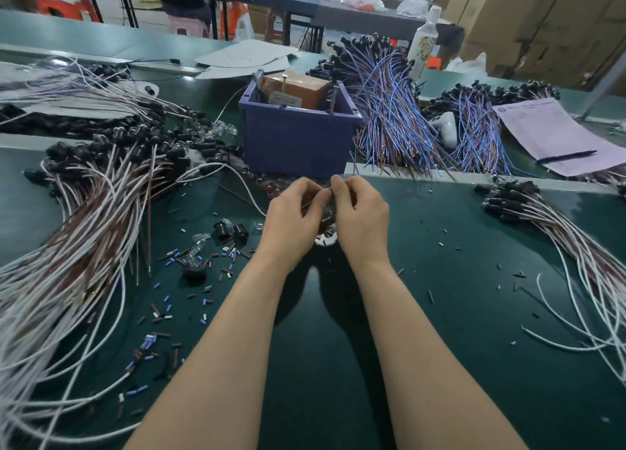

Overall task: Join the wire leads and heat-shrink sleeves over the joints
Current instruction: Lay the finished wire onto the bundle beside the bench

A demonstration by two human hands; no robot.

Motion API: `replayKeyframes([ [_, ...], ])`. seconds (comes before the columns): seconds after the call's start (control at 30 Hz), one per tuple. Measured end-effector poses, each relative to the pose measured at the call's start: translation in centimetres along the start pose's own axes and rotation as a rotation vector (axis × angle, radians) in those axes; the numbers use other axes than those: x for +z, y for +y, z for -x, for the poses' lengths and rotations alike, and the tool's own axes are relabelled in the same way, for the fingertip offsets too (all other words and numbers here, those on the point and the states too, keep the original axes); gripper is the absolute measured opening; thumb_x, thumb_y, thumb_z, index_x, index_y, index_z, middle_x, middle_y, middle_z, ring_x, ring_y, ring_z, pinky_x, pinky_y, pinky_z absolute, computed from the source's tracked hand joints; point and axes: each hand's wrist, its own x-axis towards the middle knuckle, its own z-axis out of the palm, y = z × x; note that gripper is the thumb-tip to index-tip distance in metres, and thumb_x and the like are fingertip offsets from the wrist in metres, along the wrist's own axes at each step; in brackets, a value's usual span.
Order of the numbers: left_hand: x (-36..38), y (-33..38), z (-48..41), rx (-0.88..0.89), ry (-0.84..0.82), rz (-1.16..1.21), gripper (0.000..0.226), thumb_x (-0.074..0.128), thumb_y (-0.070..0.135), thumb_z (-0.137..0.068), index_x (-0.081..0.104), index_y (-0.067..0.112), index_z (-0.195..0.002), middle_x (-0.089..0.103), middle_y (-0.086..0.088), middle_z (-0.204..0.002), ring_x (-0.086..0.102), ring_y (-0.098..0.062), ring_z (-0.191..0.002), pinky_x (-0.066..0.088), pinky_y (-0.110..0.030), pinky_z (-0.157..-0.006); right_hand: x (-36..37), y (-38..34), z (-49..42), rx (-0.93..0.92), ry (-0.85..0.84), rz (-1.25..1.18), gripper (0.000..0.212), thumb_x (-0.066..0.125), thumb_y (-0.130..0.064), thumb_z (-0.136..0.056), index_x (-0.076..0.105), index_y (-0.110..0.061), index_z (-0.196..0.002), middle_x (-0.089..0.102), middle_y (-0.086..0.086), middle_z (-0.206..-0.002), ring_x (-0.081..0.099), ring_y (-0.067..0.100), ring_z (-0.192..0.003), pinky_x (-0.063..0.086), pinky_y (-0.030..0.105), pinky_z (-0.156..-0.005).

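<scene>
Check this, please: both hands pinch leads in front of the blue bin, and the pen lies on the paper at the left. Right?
The head view shows the pen on the paper at the right, not left. The left hand and right hand do pinch leads before the bin.

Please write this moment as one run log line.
step: join leads | left hand: pinches leads | right hand: pinches leads | place: before bin

The left hand (291, 216) and right hand (360, 212) meet over the green table (457, 314), near a blue box (298, 138). Their fingertips pinch a thin wire (354, 169). Wire piles (84, 246) lie beside them.
</scene>
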Motion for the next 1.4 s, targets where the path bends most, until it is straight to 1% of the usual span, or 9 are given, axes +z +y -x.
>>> replayKeyframes([
  [0.17,-0.8,0.2,0.1,-0.017,-0.067,0.049,0.015,0.055,0.021,-0.095,0.061,0.009,-0.087,0.062,-0.002,-0.078,0.055,-0.017,-0.074,0.046,-0.035,-0.077,0.1,-0.2,0.0,0.121,-0.083,-0.117,0.033,0.050,-0.025,-0.098,0.052,-0.011,-0.068,0.043,-0.004,-0.057,0.036,0.010,-0.056,0.031,0.027,-0.057],
  [0.33,-0.3,0.2,0.5,-0.059,0.015,-0.033,0.014,0.053,0.025,-0.096,0.057,0.015,-0.086,0.060,0.007,-0.074,0.054,-0.011,-0.070,0.037,-0.016,-0.062,0.7,-0.6,0.4,-0.119,0.026,0.135,0.036,0.051,-0.022,-0.098,0.057,0.002,-0.073,0.053,0.007,-0.062,0.042,0.021,-0.058,0.031,0.031,-0.058],
  [0.43,-0.5,0.3,0.3,-0.040,-0.004,-0.025,0.014,0.054,0.024,-0.096,0.056,0.015,-0.085,0.059,0.009,-0.073,0.054,-0.006,-0.068,0.038,-0.009,-0.060,0.6,-0.5,0.2,-0.038,0.009,0.058,0.034,0.051,-0.023,-0.098,0.056,-0.002,-0.072,0.048,0.000,-0.059,0.039,0.017,-0.058,0.028,0.028,-0.058],
  [0.57,-1.1,0.1,-0.1,-0.018,-0.072,0.021,0.015,0.054,0.022,-0.095,0.059,0.009,-0.089,0.063,-0.002,-0.081,0.058,-0.020,-0.079,0.046,-0.032,-0.077,0.2,-0.4,-0.4,0.088,-0.098,-0.059,0.033,0.049,-0.026,-0.099,0.054,-0.007,-0.072,0.046,-0.002,-0.060,0.039,0.014,-0.061,0.033,0.030,-0.060],
  [0.73,-0.6,0.5,0.1,-0.041,-0.019,-0.068,0.015,0.052,0.025,-0.096,0.056,0.013,-0.088,0.059,0.006,-0.075,0.053,-0.008,-0.067,0.036,-0.012,-0.058,0.6,-0.9,0.1,-0.125,0.000,0.150,0.033,0.051,-0.023,-0.098,0.052,-0.005,-0.070,0.047,-0.001,-0.058,0.041,0.018,-0.056,0.029,0.030,-0.057],
  [0.93,-1.6,0.6,0.4,0.016,-0.050,-0.033,0.015,0.054,0.025,-0.096,0.055,0.014,-0.086,0.052,0.013,-0.066,0.046,-0.001,-0.061,0.035,-0.011,-0.058,-1.6,0.7,-1.4,0.191,0.028,-0.021,0.026,0.048,-0.029,-0.099,0.057,-0.011,-0.082,0.049,-0.007,-0.065,0.048,0.018,-0.073,0.035,0.026,-0.067],
  [1.03,-1.7,1.0,0.6,0.005,0.043,0.041,0.006,0.054,0.020,-0.096,0.058,0.015,-0.096,0.059,0.013,-0.080,0.056,-0.007,-0.078,0.043,-0.010,-0.074,-1.5,0.3,-1.3,0.146,0.032,-0.001,0.017,0.052,-0.023,-0.097,0.061,-0.012,-0.088,0.057,-0.005,-0.072,0.054,0.016,-0.075,0.039,0.023,-0.067],
  [1.17,-1.6,1.1,0.6,0.011,0.149,-0.101,0.026,0.055,0.021,-0.094,0.062,0.025,-0.119,0.060,0.013,-0.093,0.052,-0.019,-0.110,0.035,-0.040,-0.105,-1.1,-0.5,-1.0,0.084,-0.033,0.059,0.008,0.056,-0.011,-0.092,0.061,-0.016,-0.092,0.062,-0.006,-0.081,0.059,0.015,-0.082,0.042,0.019,-0.074],
  [1.4,-1.5,0.5,0.4,0.071,0.211,0.040,0.020,0.056,0.006,-0.092,0.062,0.014,-0.109,0.063,0.015,-0.091,0.060,-0.001,-0.085,0.045,-0.010,-0.081,-2.3,-0.7,-1.1,0.106,-0.256,0.358,0.020,0.057,-0.014,-0.091,0.067,-0.016,-0.108,0.062,0.007,-0.115,0.058,0.021,-0.104,0.042,0.026,-0.090],
])
